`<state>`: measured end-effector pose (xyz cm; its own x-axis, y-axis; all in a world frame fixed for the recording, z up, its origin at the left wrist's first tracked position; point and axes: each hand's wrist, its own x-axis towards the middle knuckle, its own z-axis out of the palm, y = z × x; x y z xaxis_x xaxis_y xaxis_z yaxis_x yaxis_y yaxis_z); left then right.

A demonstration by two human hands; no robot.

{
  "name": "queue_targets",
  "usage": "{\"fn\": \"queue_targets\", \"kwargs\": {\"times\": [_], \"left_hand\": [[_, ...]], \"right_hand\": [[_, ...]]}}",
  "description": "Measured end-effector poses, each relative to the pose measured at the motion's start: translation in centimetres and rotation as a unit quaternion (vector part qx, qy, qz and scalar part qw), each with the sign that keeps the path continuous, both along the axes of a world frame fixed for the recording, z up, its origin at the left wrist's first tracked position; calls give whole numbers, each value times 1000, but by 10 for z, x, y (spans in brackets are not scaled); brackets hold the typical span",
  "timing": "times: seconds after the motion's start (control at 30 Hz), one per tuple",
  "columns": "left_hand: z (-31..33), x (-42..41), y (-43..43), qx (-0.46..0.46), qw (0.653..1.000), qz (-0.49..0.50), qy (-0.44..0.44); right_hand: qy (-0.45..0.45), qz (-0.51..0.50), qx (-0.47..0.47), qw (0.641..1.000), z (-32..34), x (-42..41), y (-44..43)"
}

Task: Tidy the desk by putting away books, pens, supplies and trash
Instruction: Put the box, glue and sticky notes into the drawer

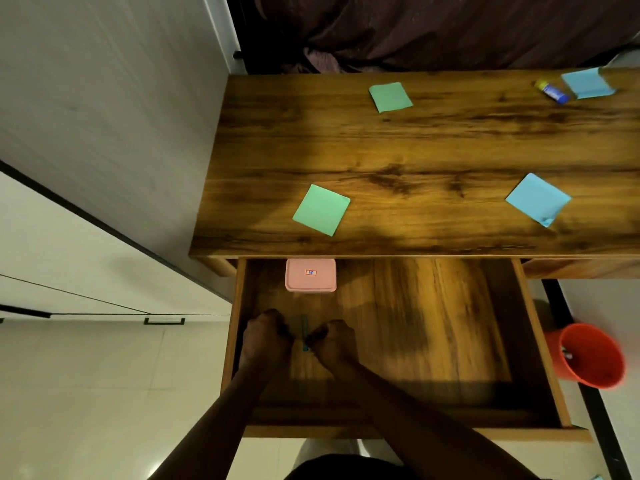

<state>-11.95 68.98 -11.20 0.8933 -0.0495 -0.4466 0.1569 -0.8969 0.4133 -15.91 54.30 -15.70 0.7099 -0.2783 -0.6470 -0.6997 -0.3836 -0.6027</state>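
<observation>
Desk (pixel 433 147), dark wood grain, drawer (pixel 533 341) pulled fully open below front edge. On top: 2 green paper squares, one near front-left (pixel 321 210), one at back centre (pixel 390 97); 2 blue squares, one front-right w/ curled corner (pixel 538 199), one back-right (pixel 587 83). Glue stick (pixel 552 91), blue w/ yellow cap, lying flat just beside back-right blue square. In drawer: pink lidded box (pixel 310 275) at back-left, half under desktop; thin teal pen (pixel 304 332) lying lengthwise on drawer floor.
</observation>
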Motion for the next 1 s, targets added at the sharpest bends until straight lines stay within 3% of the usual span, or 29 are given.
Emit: {"fn": "queue_targets", "kwargs": {"times": [0.13, 0.27, 0.47, 0.63, 1.0], "left_hand": [[11, -2, 0, 5, 999, -36, -14], [33, -8, -15, -47, 998, -8, -28], [78, -19, -61, -123, 985, -44, -115], [116, -31, -124, -174, 968, -71, -165], [170, -108, -317, -278, 941, -86, -170]], "right_hand": [[-15, -2, 33, 999, 12, -5, -5], [-24, -44, 90, 995, 46, -13, -22], [-89, -83, 177, 977, 104, -40, -81], [-188, -114, 152, 964, 154, -71, -146], [-296, -179, 155, 925, 216, -163, -319]]}}
